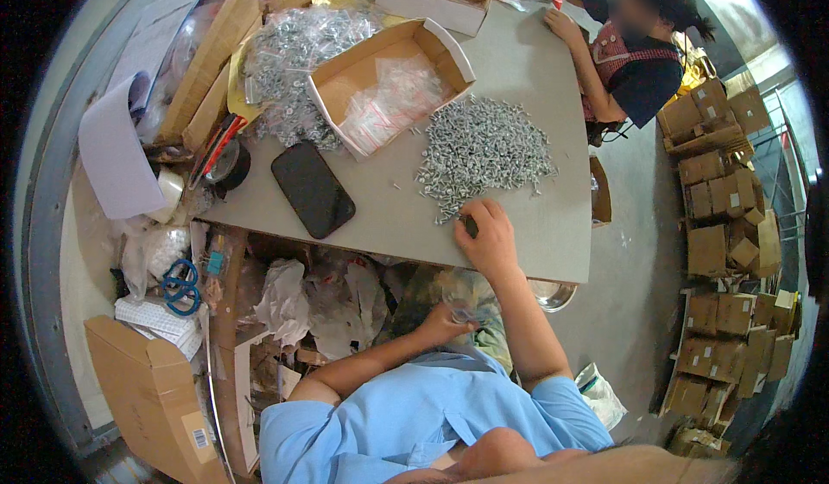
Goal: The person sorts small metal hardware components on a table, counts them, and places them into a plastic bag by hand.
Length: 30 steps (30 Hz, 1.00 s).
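Right hand (485, 237) beside silvery screws (485, 145)

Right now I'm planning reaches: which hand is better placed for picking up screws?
Probably the right hand: it's beside the screw pile; the left hand holds something transparent, off the tabletop.

Dark Spot at the Thumb Too Small to Read

The right hand (490, 240) curls so that some fingertips are hidden, and the dark patch (469, 226) beside its thumb cannot be told as thing or shadow. Just beyond that grip, the screws (484, 151) are too small for their threads to show. Below the grip, the left hand (445, 324) has fingers partly lost behind something clear (460, 298), perhaps plastic. Far beyond the grip, rightward, a co-worker's face (635, 5) is blurred.
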Available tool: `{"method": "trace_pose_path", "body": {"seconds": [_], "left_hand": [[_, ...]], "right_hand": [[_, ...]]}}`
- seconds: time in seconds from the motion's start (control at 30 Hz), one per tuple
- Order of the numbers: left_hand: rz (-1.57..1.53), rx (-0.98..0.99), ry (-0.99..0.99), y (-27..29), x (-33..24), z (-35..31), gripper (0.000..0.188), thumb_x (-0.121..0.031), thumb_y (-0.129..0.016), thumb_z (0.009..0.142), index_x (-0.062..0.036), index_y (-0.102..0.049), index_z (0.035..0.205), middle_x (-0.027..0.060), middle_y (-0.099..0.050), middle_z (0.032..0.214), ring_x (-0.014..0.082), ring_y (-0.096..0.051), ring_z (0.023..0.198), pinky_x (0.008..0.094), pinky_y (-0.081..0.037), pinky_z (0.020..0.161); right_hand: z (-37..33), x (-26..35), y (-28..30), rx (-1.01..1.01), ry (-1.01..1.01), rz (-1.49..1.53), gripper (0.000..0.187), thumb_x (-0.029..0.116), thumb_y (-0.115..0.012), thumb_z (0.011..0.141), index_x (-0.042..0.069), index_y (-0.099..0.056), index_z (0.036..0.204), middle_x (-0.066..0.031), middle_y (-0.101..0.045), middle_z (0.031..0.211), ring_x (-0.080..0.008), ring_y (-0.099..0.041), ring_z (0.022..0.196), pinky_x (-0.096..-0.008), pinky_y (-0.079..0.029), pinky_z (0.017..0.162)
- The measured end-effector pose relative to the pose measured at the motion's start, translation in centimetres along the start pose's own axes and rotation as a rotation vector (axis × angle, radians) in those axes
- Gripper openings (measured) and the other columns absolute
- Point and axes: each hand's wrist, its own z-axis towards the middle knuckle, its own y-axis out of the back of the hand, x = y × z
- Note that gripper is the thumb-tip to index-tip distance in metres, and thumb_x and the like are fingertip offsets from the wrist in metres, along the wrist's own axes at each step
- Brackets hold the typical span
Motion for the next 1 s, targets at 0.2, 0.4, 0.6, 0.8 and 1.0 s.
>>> {"method": "trace_pose_path", "body": {"seconds": [0.2,0.4,0.6,0.8,1.0], "left_hand": [[0.082,0.023,0.008,-0.1,0.9,0.3,0.031,-0.022,-0.076,0.073,-0.0015,-0.063,0.094,0.0088,-0.066,0.076,0.0157,-0.061,0.071,0.0331,-0.048,0.068],[0.196,-0.061,-0.179,0.1,2.3,1.3,0.032,-0.022,-0.077,0.072,-0.0043,-0.061,0.093,0.0093,-0.064,0.087,0.0170,-0.060,0.081,0.0339,-0.048,0.071],[0.311,-0.019,-0.301,1.0,3.6,2.8,0.029,-0.023,-0.077,0.072,-0.0070,-0.060,0.088,0.0078,-0.061,0.083,0.0191,-0.058,0.081,0.0351,-0.047,0.073],[0.271,0.117,-0.176,1.8,2.3,2.1,0.027,-0.020,-0.076,0.073,-0.0060,-0.060,0.090,0.0076,-0.060,0.082,0.0187,-0.057,0.080,0.0340,-0.046,0.073],[0.452,0.375,0.069,7.1,-3.7,-0.3,0.036,-0.013,-0.077,0.071,-0.0036,-0.060,0.102,0.0079,-0.062,0.092,0.0171,-0.058,0.087,0.0308,-0.046,0.078]], "right_hand": [[-2.9,-0.3,2.3,0.145,0.010,0.028,0.016,0.010,-0.068,0.073,0.006,-0.062,0.088,-0.0133,-0.060,0.090,-0.0336,-0.059,0.080,-0.0403,-0.049,0.070],[-4.8,-0.2,5.8,0.447,-0.075,0.310,0.013,0.005,-0.068,0.073,0.003,-0.062,0.085,-0.0107,-0.059,0.085,-0.0244,-0.061,0.076,-0.0316,-0.050,0.068],[-5.1,-1.0,5.2,0.329,-0.220,0.498,0.010,0.002,-0.067,0.075,0.001,-0.061,0.084,-0.0086,-0.056,0.080,-0.0173,-0.060,0.071,-0.0255,-0.049,0.064],[-5.2,-0.7,4.7,0.322,-0.117,0.370,0.010,0.003,-0.066,0.074,0.003,-0.063,0.084,-0.0089,-0.058,0.084,-0.0214,-0.060,0.073,-0.0295,-0.050,0.066],[-6.0,2.1,5.2,0.467,0.113,0.263,0.014,0.012,-0.069,0.073,0.007,-0.064,0.086,-0.0098,-0.058,0.097,-0.0293,-0.055,0.095,-0.0397,-0.045,0.081]]}}
